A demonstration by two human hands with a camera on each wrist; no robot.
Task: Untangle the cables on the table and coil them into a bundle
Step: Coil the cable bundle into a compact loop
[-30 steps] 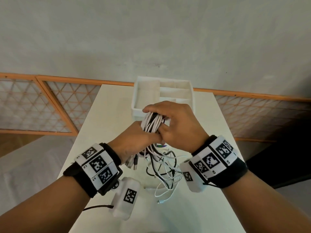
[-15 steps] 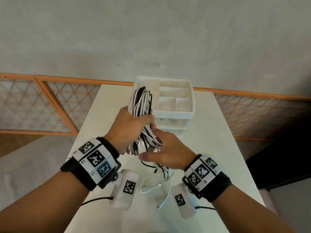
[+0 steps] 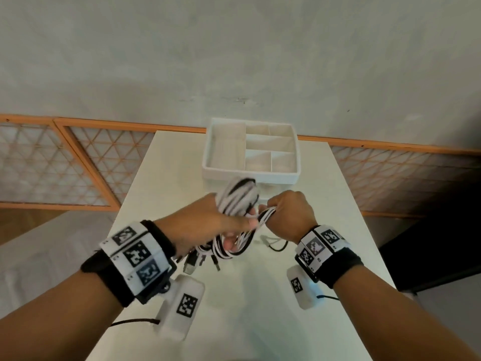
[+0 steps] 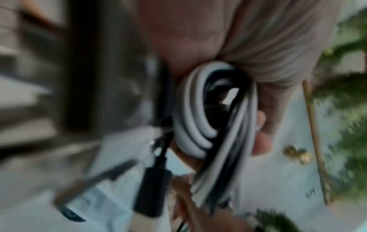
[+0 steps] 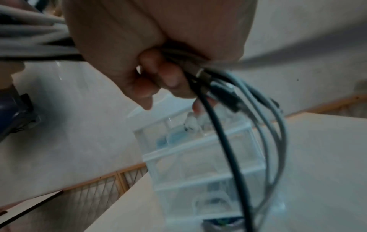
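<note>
White/black cables [image 3: 235, 201] gripped in my L hand [image 3: 205, 225] as coil; R hand [image 3: 289, 212] fisted round loose strands, above table [image 3: 260, 308].

A pale table [image 3: 166, 178] stands against a grey plaster wall [image 3: 234, 53] with orange-framed lattice panels [image 3: 65, 162].

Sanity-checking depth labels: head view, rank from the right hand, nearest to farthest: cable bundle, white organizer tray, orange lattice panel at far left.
1. cable bundle: strands gripped in the right hand, coil just to its left in the left hand.
2. white organizer tray: behind the hands, at the table's far end.
3. orange lattice panel: far left, beyond the table.
</note>
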